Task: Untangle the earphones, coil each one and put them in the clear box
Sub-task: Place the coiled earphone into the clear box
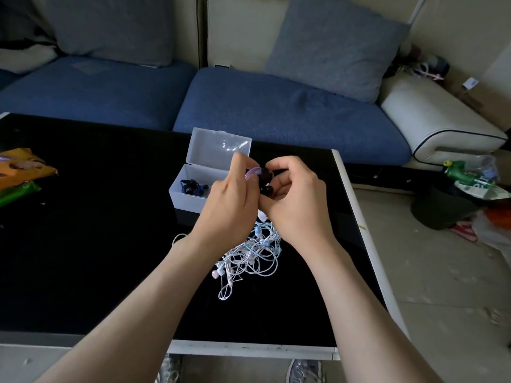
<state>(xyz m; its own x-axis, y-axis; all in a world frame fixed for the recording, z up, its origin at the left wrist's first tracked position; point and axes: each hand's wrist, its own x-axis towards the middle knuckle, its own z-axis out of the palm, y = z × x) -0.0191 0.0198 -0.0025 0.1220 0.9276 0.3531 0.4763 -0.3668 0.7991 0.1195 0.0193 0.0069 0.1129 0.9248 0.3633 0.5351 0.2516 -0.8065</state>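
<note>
Both hands meet above the black table [83, 244], just right of the clear box [184, 199]. My left hand [231, 201] pinches a purple earphone cord [253, 172] wound into a small coil. My right hand [294, 201] curls round the same earphone, its dark earbuds [266, 182] showing between the fingers. The box stands with its lid [218, 146] up, and a coiled blue earphone [192, 186] lies inside. Below my hands a tangle of white, pale blue and pink earphones [251, 252] rests on the table.
Orange and green snack packets [19, 175] lie at the table's left edge. A blue sofa [276, 111] with grey cushions runs behind the table. Right of the table's white edge [365, 230] is tiled floor with a dark bin [442, 208] and litter.
</note>
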